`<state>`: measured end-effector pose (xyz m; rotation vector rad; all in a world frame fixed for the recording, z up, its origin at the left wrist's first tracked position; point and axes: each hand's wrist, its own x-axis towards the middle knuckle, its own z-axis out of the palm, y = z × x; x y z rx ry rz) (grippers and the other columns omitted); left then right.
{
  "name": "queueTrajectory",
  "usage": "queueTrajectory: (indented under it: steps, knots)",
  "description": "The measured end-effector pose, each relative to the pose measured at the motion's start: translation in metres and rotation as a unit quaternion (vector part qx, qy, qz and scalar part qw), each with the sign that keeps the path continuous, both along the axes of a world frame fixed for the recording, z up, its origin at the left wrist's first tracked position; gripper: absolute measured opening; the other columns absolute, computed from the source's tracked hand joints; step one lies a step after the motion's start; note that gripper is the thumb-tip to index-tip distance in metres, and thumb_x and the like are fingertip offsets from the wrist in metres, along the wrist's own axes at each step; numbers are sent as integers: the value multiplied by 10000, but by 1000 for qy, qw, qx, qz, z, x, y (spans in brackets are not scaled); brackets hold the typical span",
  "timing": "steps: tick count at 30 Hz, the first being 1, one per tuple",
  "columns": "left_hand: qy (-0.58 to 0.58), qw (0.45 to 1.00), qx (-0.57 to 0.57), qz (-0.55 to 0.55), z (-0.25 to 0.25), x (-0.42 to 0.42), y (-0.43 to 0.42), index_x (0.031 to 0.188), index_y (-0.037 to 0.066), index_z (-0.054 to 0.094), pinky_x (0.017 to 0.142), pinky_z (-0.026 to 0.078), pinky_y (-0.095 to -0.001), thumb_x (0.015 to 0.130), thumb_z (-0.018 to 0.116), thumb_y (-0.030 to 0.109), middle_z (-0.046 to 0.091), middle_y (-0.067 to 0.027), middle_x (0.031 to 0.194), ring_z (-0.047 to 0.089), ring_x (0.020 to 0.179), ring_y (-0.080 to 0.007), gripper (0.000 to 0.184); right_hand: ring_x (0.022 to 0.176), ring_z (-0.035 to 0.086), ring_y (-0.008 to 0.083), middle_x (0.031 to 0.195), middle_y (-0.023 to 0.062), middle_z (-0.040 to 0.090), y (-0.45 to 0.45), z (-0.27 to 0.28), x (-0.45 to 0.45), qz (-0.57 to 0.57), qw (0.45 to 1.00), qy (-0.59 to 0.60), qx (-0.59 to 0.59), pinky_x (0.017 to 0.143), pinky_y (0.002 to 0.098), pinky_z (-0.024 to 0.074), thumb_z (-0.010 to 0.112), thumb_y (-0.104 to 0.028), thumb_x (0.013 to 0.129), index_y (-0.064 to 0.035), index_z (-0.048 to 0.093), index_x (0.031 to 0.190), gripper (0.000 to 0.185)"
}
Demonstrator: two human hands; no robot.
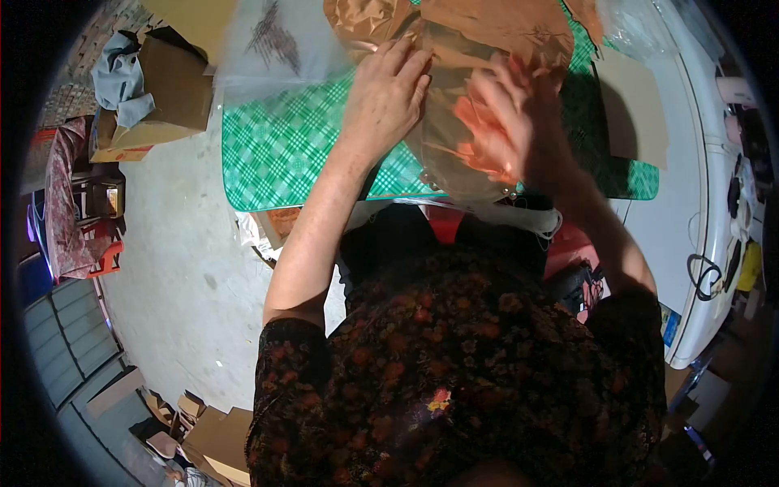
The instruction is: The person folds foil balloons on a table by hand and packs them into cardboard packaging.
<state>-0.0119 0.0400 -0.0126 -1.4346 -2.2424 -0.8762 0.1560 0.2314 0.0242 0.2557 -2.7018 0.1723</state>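
Observation:
My left hand (388, 97) lies with its fingers stretched out on a thin, see-through brownish sheet (442, 154) spread over the table. Blurred by motion, my right hand (519, 122) is over the same sheet with a crumpled orange-red piece (479, 122), of cloth or plastic, bunched in its fingers. At the sheet's near edge a few small shiny round bits (510, 193) show. Beyond my hands are shiny copper-brown sheets (495, 28), wrinkled in places.
A green checked cover (280, 154) lies on the table. Clear plastic (276, 49) with dark scribbled marks rests at its far left. Brown cardboard (637, 105) is at the right, beside a white appliance (698, 243). An open carton (166, 89) with grey cloth stands left.

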Motion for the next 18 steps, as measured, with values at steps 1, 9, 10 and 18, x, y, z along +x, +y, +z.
queueTrajectory:
  steps: [1,9,10,18]
  knots:
    - [2,1000,3,2,-1,0,1,1370,87,635,1099,447,-477,1017,623,209,610,-160,1400,554,1319,-364,373,1399,423,376,1445,185,520,-12,5,15,32,998,-28,-47,1133,576,284,836,-411,759,-59,596,1407,776]
    - [18,1000,5,12,-3,0,1,1319,101,677,1094,450,-468,1011,640,238,620,-153,1391,564,1307,-355,338,1197,559,257,1199,57,637,-74,-13,65,66,994,76,-43,1022,490,406,831,-200,737,-87,744,1127,415]
    - [19,1000,7,12,-3,0,1,1319,102,679,1094,450,-469,1010,644,247,621,-154,1390,565,1306,-355,343,1157,572,234,1151,36,645,-78,-19,67,62,991,111,-40,990,470,426,830,-170,733,-100,761,1092,372]
    - [20,1000,0,10,-6,-1,0,1339,119,687,1104,446,-482,996,670,323,619,-174,1406,560,1318,-365,400,1020,588,222,1063,27,622,-98,-34,63,11,990,143,-4,881,437,443,793,-145,761,-141,779,1085,324]
